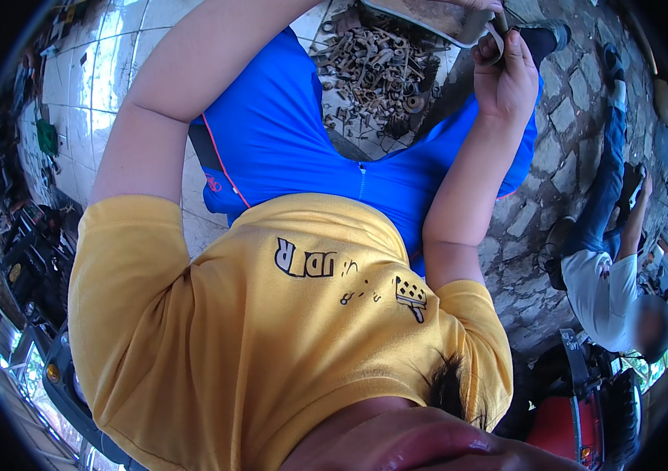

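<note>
My right hand [504, 88] is closed on a curved greyish strip [494, 49], with thumb and fingers pinching it. At the top edge, only some fingers of my left hand [477, 4] show, with their tips by the upper end of a thin dark piece [502, 19] near the strip. What those fingers grip is cut off. Just left of my hands, a shallow metal tray [459, 35] is partly in view. Between my legs lies a heap of dirty metal bolts, nuts and washers [381, 74].
White tiles [75, 82] spread on the left, and rough stone paving [561, 118] on the right. Another person in a white shirt [601, 290] is at the right. A motorcycle [39, 275] stands far left; a red vehicle part [558, 432] is lower right.
</note>
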`<state>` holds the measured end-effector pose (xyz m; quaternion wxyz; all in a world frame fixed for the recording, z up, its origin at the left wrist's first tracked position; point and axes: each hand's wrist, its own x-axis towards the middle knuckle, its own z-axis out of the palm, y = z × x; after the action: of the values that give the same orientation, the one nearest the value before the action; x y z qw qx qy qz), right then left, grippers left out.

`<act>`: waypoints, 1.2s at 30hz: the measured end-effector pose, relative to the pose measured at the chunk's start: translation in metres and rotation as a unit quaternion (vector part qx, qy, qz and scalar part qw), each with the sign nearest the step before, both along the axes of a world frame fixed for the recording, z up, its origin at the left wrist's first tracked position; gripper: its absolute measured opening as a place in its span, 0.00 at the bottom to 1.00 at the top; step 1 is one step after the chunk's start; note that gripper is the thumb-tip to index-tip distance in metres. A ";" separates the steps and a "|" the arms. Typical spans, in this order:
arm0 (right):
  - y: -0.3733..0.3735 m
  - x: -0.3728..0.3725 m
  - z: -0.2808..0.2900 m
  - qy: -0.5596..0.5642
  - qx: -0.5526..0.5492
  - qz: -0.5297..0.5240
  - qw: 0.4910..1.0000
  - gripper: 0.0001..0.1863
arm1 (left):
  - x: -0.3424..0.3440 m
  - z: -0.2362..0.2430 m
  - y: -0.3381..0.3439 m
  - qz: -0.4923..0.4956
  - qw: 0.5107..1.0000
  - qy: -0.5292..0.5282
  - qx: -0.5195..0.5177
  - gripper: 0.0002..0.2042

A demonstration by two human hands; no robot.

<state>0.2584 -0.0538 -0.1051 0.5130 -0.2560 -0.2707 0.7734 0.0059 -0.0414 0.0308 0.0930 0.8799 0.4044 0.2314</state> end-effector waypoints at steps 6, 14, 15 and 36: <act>-0.025 -0.038 0.037 -0.371 0.266 -0.243 0.856 0.11 | -0.002 -0.033 0.023 0.038 0.948 -0.142 -0.283 0.19; -0.023 -0.038 0.027 -0.329 0.197 -0.241 0.891 0.10 | -0.006 -0.003 0.019 -0.031 0.986 0.009 -0.166 0.20; -0.023 -0.036 0.022 -0.246 0.108 -0.196 0.943 0.11 | -0.006 0.001 0.017 -0.066 0.988 0.009 -0.138 0.20; -0.023 -0.034 0.027 -0.177 0.069 -0.179 0.965 0.14 | 0.014 0.007 0.011 -0.015 0.996 0.033 -0.084 0.19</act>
<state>0.2244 -0.0770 -0.0786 0.6033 -0.3972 -0.3595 0.5908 0.0198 -0.0306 0.0377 0.1567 0.8819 0.4125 0.1657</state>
